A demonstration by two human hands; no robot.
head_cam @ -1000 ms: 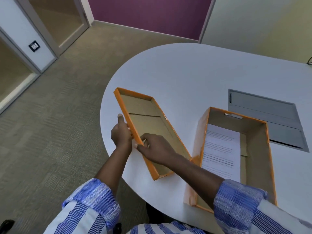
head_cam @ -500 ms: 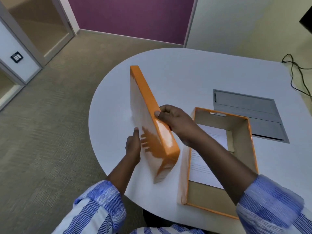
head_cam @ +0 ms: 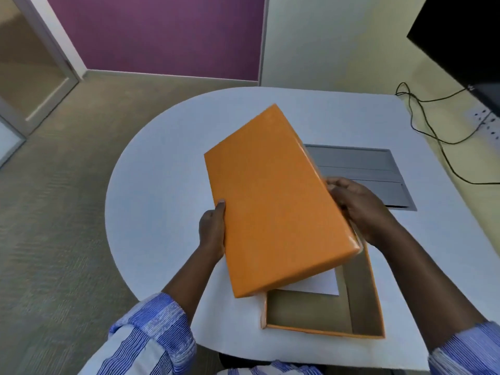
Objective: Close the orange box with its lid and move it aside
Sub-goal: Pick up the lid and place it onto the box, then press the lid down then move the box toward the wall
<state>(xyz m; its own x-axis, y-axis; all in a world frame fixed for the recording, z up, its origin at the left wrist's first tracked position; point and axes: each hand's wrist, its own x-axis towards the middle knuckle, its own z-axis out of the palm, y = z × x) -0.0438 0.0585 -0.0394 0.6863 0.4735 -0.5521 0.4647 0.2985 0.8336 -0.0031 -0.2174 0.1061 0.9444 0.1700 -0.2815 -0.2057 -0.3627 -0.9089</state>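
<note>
The orange lid [head_cam: 276, 201] is held top side up, tilted, above the far part of the open orange box [head_cam: 362, 301]. My left hand [head_cam: 212, 228] grips the lid's left long edge. My right hand [head_cam: 357, 209] grips its right long edge. The box stands on the white table [head_cam: 162, 190] near its front edge, brown inside, with a white sheet of paper [head_cam: 316, 284] on its bottom, partly hidden by the lid. The box's near half is uncovered.
A grey metal cable hatch [head_cam: 362, 169] is set into the table behind the box. Black cables [head_cam: 433, 125] run over the table's right side toward a dark screen [head_cam: 465, 41]. Carpet floor lies to the left.
The lid has been turned over from open side up, through standing on edge, to top side up. Both hands have carried it right, over the box.
</note>
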